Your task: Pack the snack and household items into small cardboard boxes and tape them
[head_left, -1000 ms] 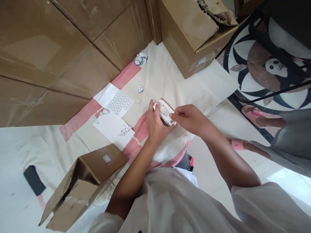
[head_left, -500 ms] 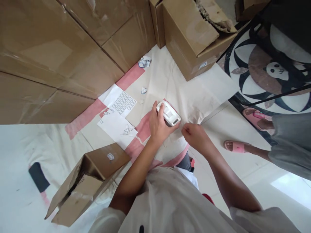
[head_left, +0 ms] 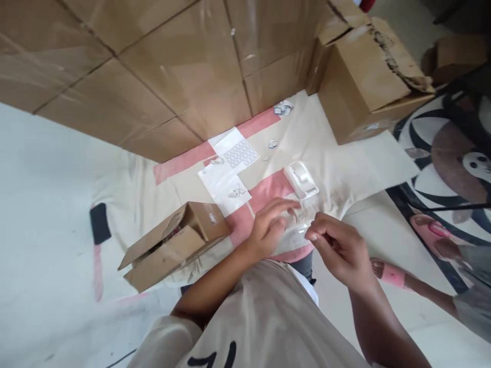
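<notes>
left hand (head_left: pixel 269 228) has released the white plastic device (head_left: pixel 302 180) onto the cloth (head_left: pixel 330 158); right hand (head_left: pixel 339 248) curls, whether gripping anything i cannot tell.

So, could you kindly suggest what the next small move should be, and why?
I'd probably steady the white device with the left hand: it lies on the cloth with neither hand gripping it, and that hand is open and nearer.

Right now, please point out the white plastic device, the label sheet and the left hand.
White plastic device (head_left: pixel 302 180): head view, middle of upper face.
Label sheet (head_left: pixel 240 155): head view, on its grid.
Left hand (head_left: pixel 266 231): head view, near thumb base.
</notes>
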`<control>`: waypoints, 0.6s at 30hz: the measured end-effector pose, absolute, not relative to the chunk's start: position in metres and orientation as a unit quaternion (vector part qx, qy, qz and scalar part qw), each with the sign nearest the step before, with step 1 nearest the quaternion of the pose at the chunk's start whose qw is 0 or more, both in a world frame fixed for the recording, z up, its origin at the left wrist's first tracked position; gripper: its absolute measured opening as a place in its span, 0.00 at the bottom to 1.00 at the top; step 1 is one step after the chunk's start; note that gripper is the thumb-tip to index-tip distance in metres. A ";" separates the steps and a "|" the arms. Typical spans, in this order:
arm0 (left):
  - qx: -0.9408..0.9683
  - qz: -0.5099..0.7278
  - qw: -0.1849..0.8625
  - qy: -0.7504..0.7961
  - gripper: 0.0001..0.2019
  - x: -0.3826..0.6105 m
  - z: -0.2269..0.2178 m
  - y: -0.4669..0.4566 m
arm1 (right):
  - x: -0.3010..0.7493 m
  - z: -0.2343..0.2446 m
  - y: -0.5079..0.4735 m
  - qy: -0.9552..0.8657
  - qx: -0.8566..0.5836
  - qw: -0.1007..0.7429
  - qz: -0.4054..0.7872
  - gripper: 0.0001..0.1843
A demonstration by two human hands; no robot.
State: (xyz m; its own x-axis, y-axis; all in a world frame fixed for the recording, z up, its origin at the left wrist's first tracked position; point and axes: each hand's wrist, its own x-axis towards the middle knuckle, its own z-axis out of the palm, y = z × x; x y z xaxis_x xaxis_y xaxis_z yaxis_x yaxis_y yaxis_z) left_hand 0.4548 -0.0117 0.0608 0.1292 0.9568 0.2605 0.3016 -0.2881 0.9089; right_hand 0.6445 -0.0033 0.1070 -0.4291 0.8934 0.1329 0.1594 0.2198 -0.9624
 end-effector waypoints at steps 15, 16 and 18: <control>0.485 0.507 -0.015 0.712 0.08 0.372 0.108 -0.171 | 0.494 0.138 -0.021 -0.781 -0.318 0.110 0.527 0.13; 0.475 0.510 -0.028 0.716 0.07 0.370 0.109 -0.174 | 0.488 0.143 -0.018 -0.772 -0.308 0.107 0.546 0.12; 0.442 0.527 -0.052 0.724 0.05 0.366 0.111 -0.176 | 0.478 0.148 -0.009 -0.746 -0.283 0.087 0.597 0.10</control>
